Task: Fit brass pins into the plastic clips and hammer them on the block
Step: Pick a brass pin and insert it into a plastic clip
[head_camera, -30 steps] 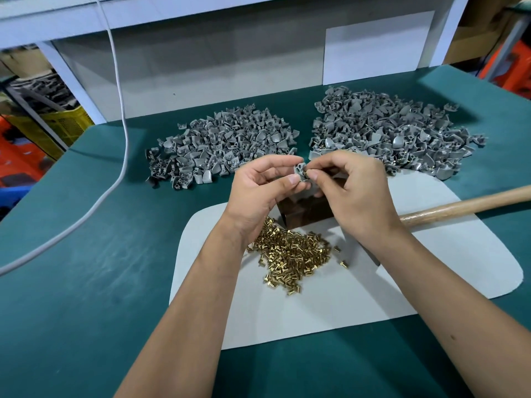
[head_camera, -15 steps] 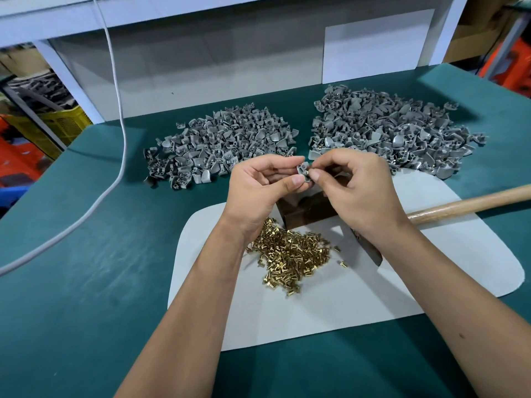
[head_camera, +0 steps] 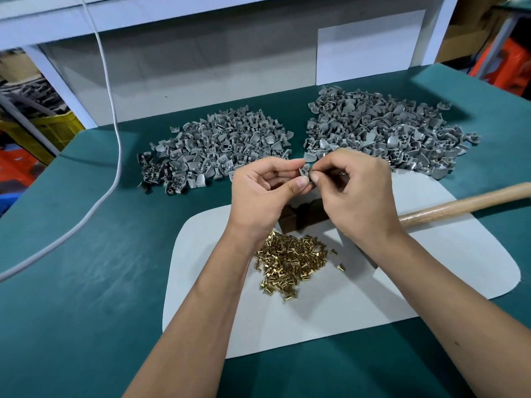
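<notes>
Grey, light and stiff, the clip point(head_camera: 305, 171) sits pinched by its edges in the left hand point(head_camera: 260, 193), while the right hand point(head_camera: 356, 193) pinches what is probably a slippery pin against it.

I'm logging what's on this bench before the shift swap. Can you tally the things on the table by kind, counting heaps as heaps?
Heaps of grey plastic clips: 2, left heap and right heap
Heaps of brass pins: 1
Grey clips held in both hands: 1
Dark blocks: 1
Wooden hammer handles: 1
Pale mats: 1
Total: 7
</notes>
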Demonstrator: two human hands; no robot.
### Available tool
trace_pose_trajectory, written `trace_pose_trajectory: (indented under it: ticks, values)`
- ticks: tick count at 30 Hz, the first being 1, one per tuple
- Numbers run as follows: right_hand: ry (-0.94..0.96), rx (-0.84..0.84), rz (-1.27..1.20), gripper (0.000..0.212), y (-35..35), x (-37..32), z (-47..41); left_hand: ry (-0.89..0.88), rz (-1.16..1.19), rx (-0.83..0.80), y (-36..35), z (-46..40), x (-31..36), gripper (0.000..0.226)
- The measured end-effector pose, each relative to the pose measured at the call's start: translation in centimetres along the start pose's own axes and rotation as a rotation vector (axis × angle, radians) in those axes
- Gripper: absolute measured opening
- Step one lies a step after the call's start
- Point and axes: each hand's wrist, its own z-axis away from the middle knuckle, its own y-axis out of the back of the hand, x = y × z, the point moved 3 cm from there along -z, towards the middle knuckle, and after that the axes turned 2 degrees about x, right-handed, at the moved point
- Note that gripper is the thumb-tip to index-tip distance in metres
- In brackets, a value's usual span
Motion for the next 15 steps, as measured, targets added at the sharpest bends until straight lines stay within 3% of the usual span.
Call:
trace_pose_trajectory:
  ticks: [11, 15]
  values:
    - [0.014, -0.425, 0.131, 0.004, 4.7, 2.1, -3.3, -0.105, -0.463, -0.030, -1.0, 0.5, -0.4, 0.017]
    - [-0.127, -0.830, 0.355, 0.018, 7.3, 4.9, -2.9, -0.156, -0.688, 0.007, -0.4, 0.4, 0.0, 0.019]
